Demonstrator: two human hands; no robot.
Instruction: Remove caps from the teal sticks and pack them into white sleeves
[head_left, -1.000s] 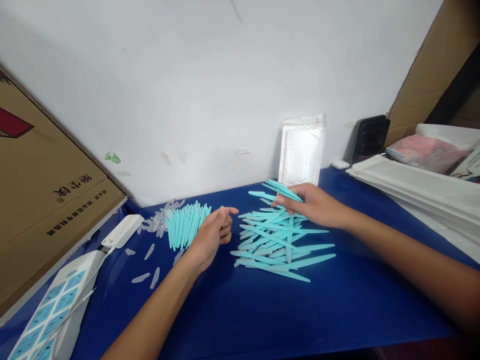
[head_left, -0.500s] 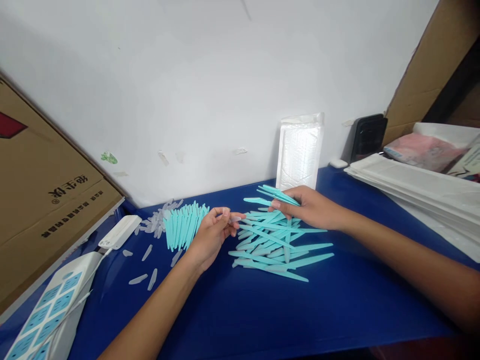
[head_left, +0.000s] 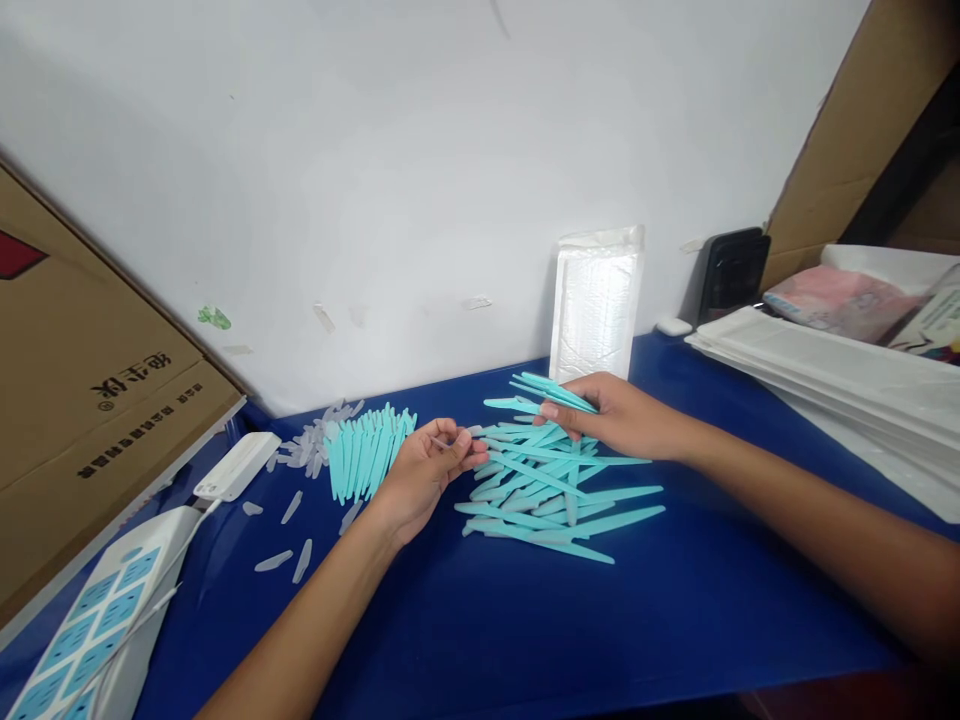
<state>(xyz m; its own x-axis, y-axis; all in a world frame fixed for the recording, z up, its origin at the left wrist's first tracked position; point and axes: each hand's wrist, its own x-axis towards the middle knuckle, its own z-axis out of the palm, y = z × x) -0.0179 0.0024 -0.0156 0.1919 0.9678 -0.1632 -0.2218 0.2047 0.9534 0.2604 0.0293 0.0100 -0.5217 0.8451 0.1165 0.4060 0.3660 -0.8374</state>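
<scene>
My right hand (head_left: 611, 415) is closed around several teal eyebrow razors (head_left: 551, 392), whose ends fan out to the left. One razor sticks out lower, by the thumb. My left hand (head_left: 424, 475) pinches a translucent blade cap (head_left: 441, 443) between thumb and fingers; part of it is hidden. Its fingertips are at the left edge of a loose pile of capped teal razors (head_left: 555, 480) lying crosswise on the blue table (head_left: 495, 630). Behind the left hand, a row of upright-pointing razors (head_left: 367, 455) lies side by side, with loose translucent caps (head_left: 307, 445) heaped next to it.
A power strip (head_left: 97, 620) with a cable and a white device (head_left: 236, 467) lie at left, beside a cardboard box (head_left: 97, 400). A silvery padded packet (head_left: 596, 300) leans on the wall. White trays (head_left: 825, 380) and a black object (head_left: 735, 275) stand at right.
My left hand has turned the cap, now tucked further in between its thumb and fingers. The right hand stays nearly still with its razors. The whole view has shifted slightly.
</scene>
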